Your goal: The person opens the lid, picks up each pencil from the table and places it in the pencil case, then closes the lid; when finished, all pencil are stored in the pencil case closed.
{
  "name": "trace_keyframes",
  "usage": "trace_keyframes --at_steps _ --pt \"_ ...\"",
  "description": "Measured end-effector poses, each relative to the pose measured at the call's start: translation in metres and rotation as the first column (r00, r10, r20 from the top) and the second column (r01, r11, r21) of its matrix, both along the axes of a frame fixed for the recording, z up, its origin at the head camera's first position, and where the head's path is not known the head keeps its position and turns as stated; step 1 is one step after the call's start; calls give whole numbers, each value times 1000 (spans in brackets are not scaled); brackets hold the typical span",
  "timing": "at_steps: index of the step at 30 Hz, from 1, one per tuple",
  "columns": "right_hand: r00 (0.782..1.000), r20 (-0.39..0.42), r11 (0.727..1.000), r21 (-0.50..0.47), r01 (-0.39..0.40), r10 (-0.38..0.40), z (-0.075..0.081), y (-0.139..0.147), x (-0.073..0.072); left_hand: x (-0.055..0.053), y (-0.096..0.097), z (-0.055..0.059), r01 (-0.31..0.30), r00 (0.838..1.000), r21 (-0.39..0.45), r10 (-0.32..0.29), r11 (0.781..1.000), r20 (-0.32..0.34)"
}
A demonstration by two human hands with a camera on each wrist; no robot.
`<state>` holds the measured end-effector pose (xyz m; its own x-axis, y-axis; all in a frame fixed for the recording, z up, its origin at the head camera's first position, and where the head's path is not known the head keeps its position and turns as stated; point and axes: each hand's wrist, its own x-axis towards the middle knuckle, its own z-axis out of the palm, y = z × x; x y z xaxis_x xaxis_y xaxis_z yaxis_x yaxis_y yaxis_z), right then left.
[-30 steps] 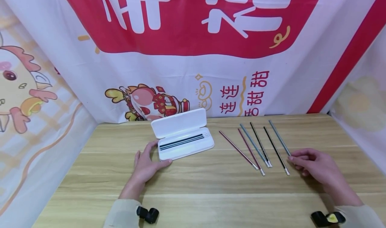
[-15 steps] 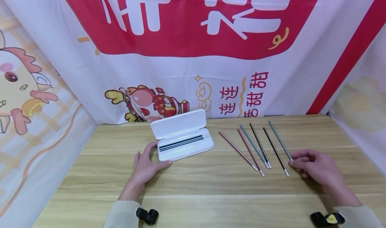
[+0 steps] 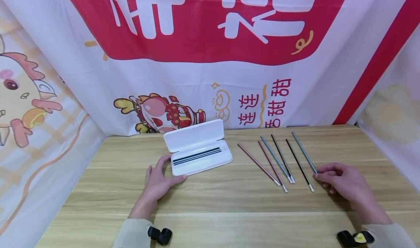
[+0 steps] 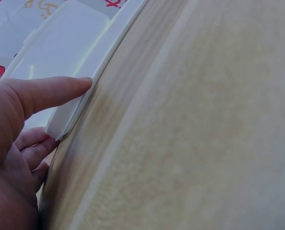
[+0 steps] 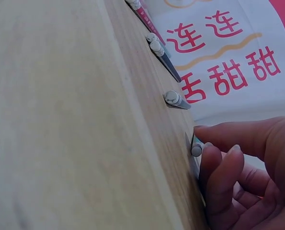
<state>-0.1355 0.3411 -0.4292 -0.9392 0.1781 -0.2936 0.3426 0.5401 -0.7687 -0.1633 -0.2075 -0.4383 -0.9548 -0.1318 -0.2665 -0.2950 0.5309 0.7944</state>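
A white pencil case point(image 3: 195, 135) stands with its lid raised, and several dark pencils point(image 3: 198, 155) lie inside it. My left hand point(image 3: 159, 182) holds the case by its left end, thumb along the front edge and fingers behind the corner. The left wrist view shows that thumb point(image 4: 51, 93) against the case wall point(image 4: 85, 81). At the right, my right hand point(image 3: 342, 179) pinches the white-tipped near end of a blue pencil point(image 3: 303, 151), which lies along the table. In the right wrist view the pencil's end point(image 5: 196, 149) shows between thumb and fingers.
Left of the held pencil lie two black pencils point(image 3: 299, 164), another blue pencil point(image 3: 275, 155) and two red pencils point(image 3: 257, 163), spread like a fan. The wooden table point(image 3: 223, 219) meets a printed cloth point(image 3: 203, 76) at the back.
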Motion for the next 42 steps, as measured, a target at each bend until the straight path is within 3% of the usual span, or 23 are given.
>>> trace_keyframes --at_steps 15,33,37,42 --pt "999 39 999 35 14 -15 1 1 -3 1 -1 1 4 1000 -4 -4 1000 -12" --pt "1000 19 989 145 -16 13 0 2 -2 0 -1 -1 2 1000 -3 -2 1000 -4" --pt "1000 9 995 102 0 -1 -3 5 -4 0 -1 -1 5 1000 -4 -5 1000 -4" --pt "1000 -4 999 -36 24 -24 -7 11 -4 0 0 -1 5 1000 0 -5 1000 -7"
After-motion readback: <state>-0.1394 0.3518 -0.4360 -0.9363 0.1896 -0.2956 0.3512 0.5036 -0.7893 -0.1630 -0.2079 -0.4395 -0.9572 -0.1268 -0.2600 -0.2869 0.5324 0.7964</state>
